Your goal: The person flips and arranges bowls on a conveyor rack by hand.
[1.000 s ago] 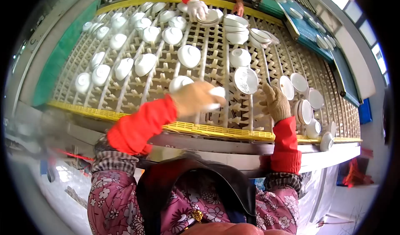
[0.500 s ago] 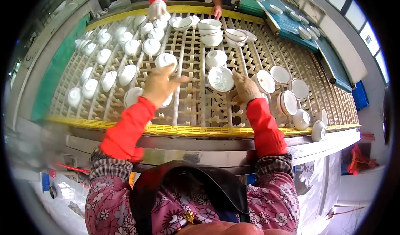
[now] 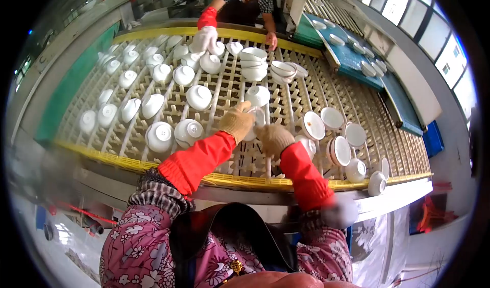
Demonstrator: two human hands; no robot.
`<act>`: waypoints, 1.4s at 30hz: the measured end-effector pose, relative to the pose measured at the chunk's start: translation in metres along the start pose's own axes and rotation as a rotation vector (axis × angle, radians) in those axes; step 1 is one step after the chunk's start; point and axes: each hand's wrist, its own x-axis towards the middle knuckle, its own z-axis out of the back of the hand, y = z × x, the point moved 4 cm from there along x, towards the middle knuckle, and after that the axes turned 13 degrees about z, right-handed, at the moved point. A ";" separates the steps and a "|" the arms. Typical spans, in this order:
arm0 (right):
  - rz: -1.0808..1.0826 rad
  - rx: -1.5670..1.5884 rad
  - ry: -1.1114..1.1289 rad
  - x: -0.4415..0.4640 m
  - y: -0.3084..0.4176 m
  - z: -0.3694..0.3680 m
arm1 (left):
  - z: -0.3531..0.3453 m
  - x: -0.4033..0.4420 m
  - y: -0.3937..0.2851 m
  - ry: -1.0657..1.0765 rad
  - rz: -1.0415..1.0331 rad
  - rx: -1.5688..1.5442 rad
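A small white bowl (image 3: 259, 116) is tilted on edge between my two gloved hands, over the middle of the slatted rack. My left hand (image 3: 237, 122) pinches its left side, fingers closed. At its lower right edge, my right hand (image 3: 274, 139) has curled fingers around the rim; the gloves partly hide the bowl. Just beyond it lies an upside-down bowl (image 3: 258, 95). To the right of my right hand stand several bowls, among them one with a brown mark (image 3: 313, 126).
Upturned bowls (image 3: 184, 76) fill the left of the pegged rack (image 3: 306, 178). Stacked bowls (image 3: 253, 63) stand toward the back. Across the rack, another person's gloved hand (image 3: 205, 39) touches bowls. A blue-green conveyor (image 3: 352, 56) carries bowls at upper right.
My left hand has moved right and closed on the bowl's side. My right hand and its bowl have shifted left and nearer, and the bowl has turned. The other person's gloved hand has moved slightly.
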 end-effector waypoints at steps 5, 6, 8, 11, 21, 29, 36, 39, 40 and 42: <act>0.049 0.103 -0.051 -0.002 -0.011 -0.012 | 0.009 -0.022 -0.005 -0.256 -0.284 0.054; 0.113 -0.001 -0.093 -0.001 -0.017 -0.012 | 0.006 -0.027 -0.012 -0.340 -0.386 0.065; 0.220 -0.230 -0.143 -0.006 -0.009 -0.005 | 0.002 -0.042 -0.035 -0.316 -0.390 0.099; 0.195 -0.281 -0.021 -0.019 0.026 0.006 | -0.014 -0.058 -0.037 -0.234 -0.360 0.125; 0.172 0.044 0.017 -0.035 0.030 0.014 | -0.036 -0.015 -0.011 -0.241 -0.559 0.289; -0.092 1.084 -0.352 -0.075 -0.003 0.054 | 0.000 -0.008 -0.023 -0.259 -0.337 -0.155; -0.050 1.187 -0.406 -0.069 -0.023 -0.013 | 0.002 -0.021 -0.021 -0.288 -0.372 -0.252; -0.156 1.266 -0.406 -0.080 0.004 0.012 | 0.017 -0.035 -0.015 -0.281 -0.362 -0.217; -0.055 1.241 -0.447 -0.086 0.010 0.025 | 0.023 -0.041 -0.017 -0.279 -0.383 -0.190; 0.150 1.179 -0.505 -0.107 0.021 0.050 | 0.031 -0.050 -0.013 -0.294 -0.262 -0.314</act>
